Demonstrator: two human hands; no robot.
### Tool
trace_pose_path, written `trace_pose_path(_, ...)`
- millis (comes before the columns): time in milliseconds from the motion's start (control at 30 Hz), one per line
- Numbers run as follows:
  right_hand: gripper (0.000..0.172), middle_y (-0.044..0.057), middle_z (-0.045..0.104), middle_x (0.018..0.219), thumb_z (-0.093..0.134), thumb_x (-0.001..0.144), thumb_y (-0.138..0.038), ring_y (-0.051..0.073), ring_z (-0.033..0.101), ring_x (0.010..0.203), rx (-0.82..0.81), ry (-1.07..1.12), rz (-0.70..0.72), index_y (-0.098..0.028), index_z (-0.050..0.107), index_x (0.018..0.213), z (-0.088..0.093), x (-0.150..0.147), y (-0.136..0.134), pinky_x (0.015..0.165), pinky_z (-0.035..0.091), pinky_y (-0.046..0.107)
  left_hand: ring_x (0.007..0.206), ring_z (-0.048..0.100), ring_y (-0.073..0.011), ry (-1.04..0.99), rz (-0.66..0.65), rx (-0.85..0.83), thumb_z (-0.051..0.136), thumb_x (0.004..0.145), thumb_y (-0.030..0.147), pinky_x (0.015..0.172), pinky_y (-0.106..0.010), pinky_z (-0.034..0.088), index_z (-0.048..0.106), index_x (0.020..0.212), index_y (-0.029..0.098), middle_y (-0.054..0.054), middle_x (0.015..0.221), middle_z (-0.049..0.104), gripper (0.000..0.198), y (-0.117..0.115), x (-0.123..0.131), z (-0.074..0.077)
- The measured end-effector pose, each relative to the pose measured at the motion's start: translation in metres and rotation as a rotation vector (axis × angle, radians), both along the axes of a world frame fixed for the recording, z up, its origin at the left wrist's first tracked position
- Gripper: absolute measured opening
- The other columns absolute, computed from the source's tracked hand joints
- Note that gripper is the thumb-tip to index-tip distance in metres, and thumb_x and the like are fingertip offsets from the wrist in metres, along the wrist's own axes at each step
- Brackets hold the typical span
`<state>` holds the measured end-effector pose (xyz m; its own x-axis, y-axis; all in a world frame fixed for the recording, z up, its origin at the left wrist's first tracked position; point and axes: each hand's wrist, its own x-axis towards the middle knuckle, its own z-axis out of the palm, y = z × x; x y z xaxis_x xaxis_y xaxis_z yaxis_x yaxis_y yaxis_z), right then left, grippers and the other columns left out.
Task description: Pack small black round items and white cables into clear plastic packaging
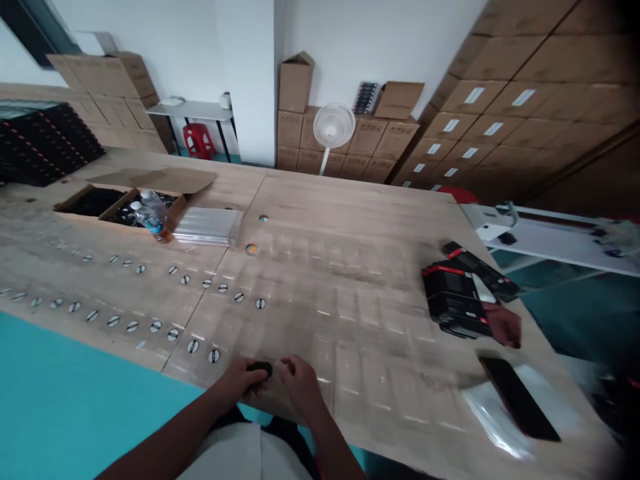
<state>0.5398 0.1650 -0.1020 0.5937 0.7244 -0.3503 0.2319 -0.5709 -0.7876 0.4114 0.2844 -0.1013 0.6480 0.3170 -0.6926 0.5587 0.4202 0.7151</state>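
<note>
Both my hands meet at the near edge of the wooden table [350, 200]. My left hand [239, 381] is closed around a small black object [261, 367]. My right hand [300, 388] rests right beside it, fingers curled and touching the same object. Under the hands lies a clear plastic tray sheet [360, 320] with rows of empty pockets. To the left, pockets hold small round black-and-white discs [193, 346] in two rows.
An open cardboard box [120, 200] with black parts and a water bottle [150, 220] stands at the back left. A stack of black-and-red boxes [463, 300] and a dark phone [517, 397] lie at the right. Cartons line the walls; a white fan [333, 127] stands behind.
</note>
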Motion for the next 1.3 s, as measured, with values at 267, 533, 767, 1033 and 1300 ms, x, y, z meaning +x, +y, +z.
trace_pose_path(267,0.027,0.0,0.063,0.058,0.046,0.084,-0.035,0.014,0.057,0.052,0.013,0.079,-0.072,-0.018,0.061,0.069,-0.011,0.012,-0.026,0.053,0.04,0.024,0.048,0.052,-0.01,-0.079,-0.06,0.001,0.06,0.07,0.044,0.043,-0.021,0.029,0.062,0.073,0.015,-0.001,0.064,0.064,0.029,-0.013,0.027,0.0)
trace_pose_path(533,0.009,0.008,0.069,0.067,0.062,0.071,-0.017,0.023,0.065,0.073,-0.206,-0.122,-0.144,-0.019,0.063,0.063,-0.028,-0.004,-0.035,0.069,0.04,0.03,0.048,0.052,-0.0104,-0.087,-0.1,-0.068,0.056,0.069,0.041,0.042,-0.022,0.029,0.06,0.072,0.016,-0.003,0.068,0.066,0.026,0.002,0.037,-0.006)
trace_pose_path(767,0.04,0.002,0.068,0.065,0.036,0.092,-0.042,0.015,0.061,0.06,-0.136,-0.054,-0.203,-0.018,0.065,0.077,-0.016,-0.002,-0.029,0.056,0.04,0.024,0.047,0.052,-0.0115,-0.126,-0.326,-0.037,0.06,0.07,0.042,0.043,-0.023,0.028,0.062,0.076,0.015,-0.001,0.064,0.065,0.028,0.003,0.048,0.003)
trace_pose_path(1033,0.029,0.005,0.066,0.061,0.048,0.085,-0.033,0.018,0.059,0.062,-0.319,-0.212,-0.297,-0.02,0.059,0.062,-0.006,0.016,-0.06,0.059,0.037,0.026,0.047,0.05,-0.0115,-0.134,-0.39,-0.167,0.052,0.069,0.036,0.045,-0.024,0.029,0.061,0.07,0.017,0.001,0.059,0.06,0.022,-0.005,0.059,0.001)
trace_pose_path(1300,0.037,0.011,0.07,0.073,0.039,0.092,-0.033,0.022,0.065,0.073,-0.446,-0.232,-0.294,-0.02,0.062,0.067,-0.011,0.012,-0.071,0.064,0.04,0.03,0.057,0.061,-0.0157,-0.106,-0.461,-0.146,0.056,0.068,0.04,0.048,-0.024,0.033,0.057,0.072,0.017,-0.005,0.072,0.068,0.023,-0.009,0.068,0.004)
